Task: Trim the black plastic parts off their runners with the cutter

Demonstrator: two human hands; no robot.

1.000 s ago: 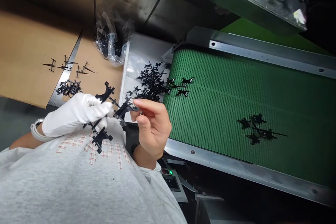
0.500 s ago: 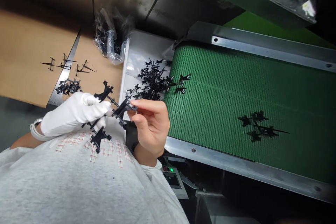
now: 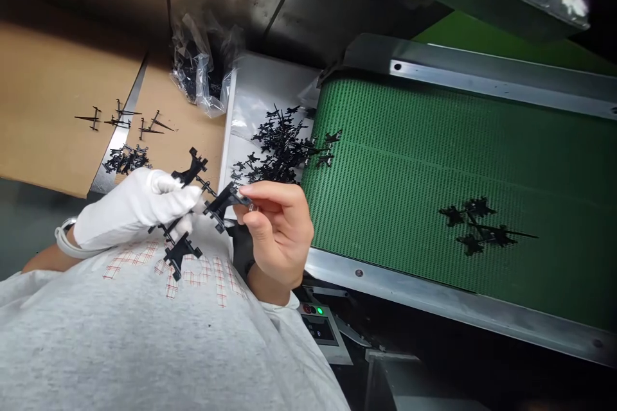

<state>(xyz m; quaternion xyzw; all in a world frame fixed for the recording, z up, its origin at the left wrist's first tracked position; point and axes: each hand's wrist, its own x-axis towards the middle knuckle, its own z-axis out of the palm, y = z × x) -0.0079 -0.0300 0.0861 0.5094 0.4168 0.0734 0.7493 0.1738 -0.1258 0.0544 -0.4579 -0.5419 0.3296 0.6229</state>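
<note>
My left hand (image 3: pixel 139 202), in a white glove, is closed around a sprue of black moulded plastic parts. One black part (image 3: pixel 190 167) sticks out above the gloved fingers and another (image 3: pixel 180 255) hangs below them. My right hand (image 3: pixel 282 231), bare, pinches a third black plastic part (image 3: pixel 222 205) between thumb and forefinger, close to the left fingertips. Whether that part is still joined to the sprue, I cannot tell. Beyond the hands, a tangled pile of black sprues with parts (image 3: pixel 279 144) lies in a white tray (image 3: pixel 245 87).
To the right runs a green conveyor belt (image 3: pixel 385 205) carrying a black sprue with parts (image 3: pixel 482 225); another sprue (image 3: pixel 330 148) is at its near end. Bare sprues (image 3: pixel 118 119) and a heap of loose black parts (image 3: pixel 126 159) lie on cardboard (image 3: pixel 58 109). A clear plastic bag (image 3: pixel 205 70) stands behind.
The sprue at the belt's end has shifted slightly left toward the tray. My hands have barely moved; the part in my right fingers has tilted a little.
</note>
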